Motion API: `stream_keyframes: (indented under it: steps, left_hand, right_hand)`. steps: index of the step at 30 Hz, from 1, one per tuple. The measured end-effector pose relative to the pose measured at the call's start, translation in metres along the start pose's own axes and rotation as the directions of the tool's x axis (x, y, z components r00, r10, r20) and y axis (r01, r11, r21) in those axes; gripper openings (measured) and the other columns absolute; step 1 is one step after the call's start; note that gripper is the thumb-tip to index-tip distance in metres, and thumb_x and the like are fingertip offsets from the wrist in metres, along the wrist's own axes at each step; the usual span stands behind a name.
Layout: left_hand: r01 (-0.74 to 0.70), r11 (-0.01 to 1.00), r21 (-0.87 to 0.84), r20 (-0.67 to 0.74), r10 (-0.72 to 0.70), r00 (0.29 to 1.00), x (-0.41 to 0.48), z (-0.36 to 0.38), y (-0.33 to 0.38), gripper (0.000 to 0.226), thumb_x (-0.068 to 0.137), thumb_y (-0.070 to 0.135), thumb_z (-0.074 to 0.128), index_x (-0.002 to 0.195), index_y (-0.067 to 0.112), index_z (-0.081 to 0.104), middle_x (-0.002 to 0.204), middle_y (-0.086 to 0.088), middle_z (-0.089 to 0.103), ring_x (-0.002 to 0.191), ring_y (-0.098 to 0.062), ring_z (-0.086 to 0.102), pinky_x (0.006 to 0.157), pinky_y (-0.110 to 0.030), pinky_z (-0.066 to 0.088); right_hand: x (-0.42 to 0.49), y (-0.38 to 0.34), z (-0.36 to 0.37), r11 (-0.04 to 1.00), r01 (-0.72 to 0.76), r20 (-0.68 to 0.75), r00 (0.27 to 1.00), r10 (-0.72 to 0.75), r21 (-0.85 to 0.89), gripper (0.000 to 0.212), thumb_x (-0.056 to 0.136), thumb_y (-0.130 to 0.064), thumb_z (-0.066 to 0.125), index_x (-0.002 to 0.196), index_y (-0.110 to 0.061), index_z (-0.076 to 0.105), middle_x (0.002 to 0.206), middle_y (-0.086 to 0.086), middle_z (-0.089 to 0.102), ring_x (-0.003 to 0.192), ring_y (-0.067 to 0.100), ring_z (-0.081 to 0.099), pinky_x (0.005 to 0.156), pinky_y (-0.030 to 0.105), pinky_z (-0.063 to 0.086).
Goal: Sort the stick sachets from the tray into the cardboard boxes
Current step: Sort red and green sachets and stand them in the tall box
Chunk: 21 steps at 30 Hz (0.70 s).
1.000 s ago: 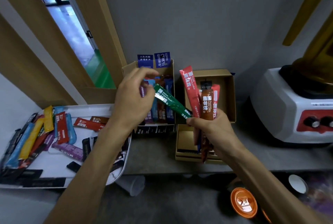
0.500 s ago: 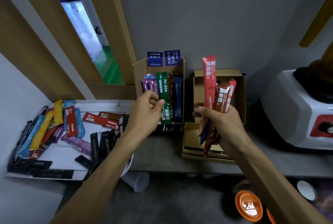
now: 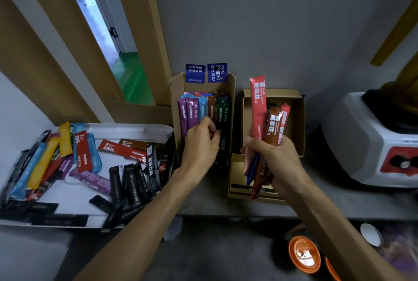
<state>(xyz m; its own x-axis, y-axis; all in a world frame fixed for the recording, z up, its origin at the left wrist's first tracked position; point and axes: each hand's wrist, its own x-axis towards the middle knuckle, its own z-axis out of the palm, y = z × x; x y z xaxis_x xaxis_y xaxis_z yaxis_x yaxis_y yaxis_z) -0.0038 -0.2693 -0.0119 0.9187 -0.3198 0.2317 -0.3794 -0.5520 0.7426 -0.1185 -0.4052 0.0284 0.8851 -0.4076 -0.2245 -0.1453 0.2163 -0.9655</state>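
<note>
My right hand (image 3: 273,156) grips a bunch of stick sachets (image 3: 264,126) upright: red, brown, pink and a blue one below. It hovers in front of the right cardboard box (image 3: 298,122). My left hand (image 3: 201,145) reaches into the left cardboard box (image 3: 176,99), fingers curled on the dark green sachet (image 3: 222,113) standing among purple, blue and brown ones. The white tray (image 3: 126,129) at the left holds several loose sachets in black, red, yellow, blue and purple.
A white blender base (image 3: 373,140) with a red panel stands at the right. An orange lid (image 3: 304,254) and a white cup (image 3: 371,235) lie below the counter edge. A wooden door frame (image 3: 140,31) rises behind the tray.
My left hand took the green sachet from my right hand's bunch and carried it left into the left box, where it now stands among the others. My right hand stayed put.
</note>
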Motion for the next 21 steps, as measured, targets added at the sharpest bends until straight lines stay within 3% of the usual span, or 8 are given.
stream_keyframes:
  steps: [2, 5, 8, 12, 16, 19, 21]
  left_hand:
    - [0.003, 1.000, -0.029, 0.000, -0.003, 1.000, -0.002, -0.010, 0.004, 0.014, 0.094, 0.026, 0.066, 0.089, 0.026, 0.052, 0.088, 0.008, 0.061, 0.081, -0.008, 0.064, 0.059, -0.016, 0.048]
    - [-0.008, 0.948, -0.319, 0.033, 0.020, 0.999, -0.002, -0.039, 0.026, 0.012, 0.098, 0.033, 0.058, 0.094, 0.022, 0.060, 0.085, 0.007, 0.062, 0.073, -0.004, 0.064, 0.062, -0.017, 0.052]
    - [0.003, 0.843, -0.539, 0.145, 0.089, 0.985, 0.005, -0.072, 0.054, 0.020, 0.099, 0.033, 0.057, 0.109, 0.017, 0.064, 0.082, 0.010, 0.062, 0.071, 0.004, 0.062, 0.065, -0.011, 0.049]
    - [0.063, 0.810, -0.583, 0.223, 0.085, 0.971, 0.015, -0.093, 0.052, 0.021, 0.096, 0.032, 0.063, 0.108, 0.014, 0.067, 0.073, 0.008, 0.060, 0.064, -0.001, 0.057, 0.065, -0.017, 0.048]
    - [0.067, 0.721, -0.690, 0.125, 0.027, 0.992, 0.019, -0.110, 0.031, 0.011, 0.098, 0.021, 0.062, 0.097, 0.013, 0.068, 0.076, -0.001, 0.064, 0.062, -0.005, 0.057, 0.059, -0.020, 0.048]
    - [0.075, 0.688, -0.722, 0.111, 0.009, 0.994, 0.018, -0.120, 0.020, 0.009, 0.098, 0.017, 0.061, 0.092, 0.013, 0.067, 0.076, -0.003, 0.065, 0.060, -0.007, 0.058, 0.056, -0.018, 0.047]
    - [0.086, 0.686, -0.723, 0.122, 0.003, 0.993, 0.015, -0.125, 0.016, 0.009, 0.098, 0.016, 0.060, 0.093, 0.013, 0.066, 0.077, -0.004, 0.066, 0.061, -0.006, 0.059, 0.056, -0.018, 0.048]
  right_hand:
    - [-0.004, -0.001, 0.005, 0.999, 0.022, -0.012, 1.000, -0.022, -0.043, 0.033, 0.086, -0.017, 0.074, 0.115, -0.013, 0.060, 0.097, 0.006, 0.070, 0.084, 0.014, 0.074, 0.073, 0.027, 0.056]
    - [-0.012, -0.002, 0.017, 0.991, 0.050, -0.027, 0.998, -0.054, -0.127, 0.031, 0.086, -0.017, 0.075, 0.112, -0.017, 0.059, 0.092, -0.002, 0.069, 0.079, 0.005, 0.071, 0.070, 0.022, 0.053]
    - [-0.018, 0.000, 0.032, 0.980, 0.049, -0.033, 0.998, -0.057, -0.193, 0.035, 0.082, -0.022, 0.079, 0.111, -0.022, 0.059, 0.096, -0.002, 0.070, 0.084, 0.008, 0.071, 0.073, 0.024, 0.054]
    - [-0.031, 0.002, 0.051, 0.981, 0.044, 0.020, 0.999, -0.041, -0.191, 0.035, 0.078, -0.020, 0.081, 0.107, -0.024, 0.061, 0.092, -0.002, 0.073, 0.083, 0.008, 0.072, 0.067, 0.021, 0.056]
    - [-0.043, 0.008, 0.058, 0.999, 0.032, -0.044, 0.998, -0.032, -0.014, 0.033, 0.081, -0.018, 0.077, 0.111, -0.014, 0.063, 0.084, -0.002, 0.076, 0.077, 0.011, 0.073, 0.066, 0.022, 0.058]
    - [-0.049, 0.012, 0.065, 0.998, 0.008, -0.091, 0.996, -0.002, 0.069, 0.024, 0.086, -0.014, 0.072, 0.108, -0.018, 0.060, 0.077, -0.007, 0.076, 0.072, 0.007, 0.073, 0.058, 0.017, 0.056]
    - [-0.051, 0.014, 0.071, 0.995, 0.004, -0.117, 0.993, 0.008, 0.100, 0.028, 0.086, -0.015, 0.073, 0.111, -0.018, 0.060, 0.082, -0.001, 0.076, 0.073, 0.010, 0.074, 0.061, 0.021, 0.057]
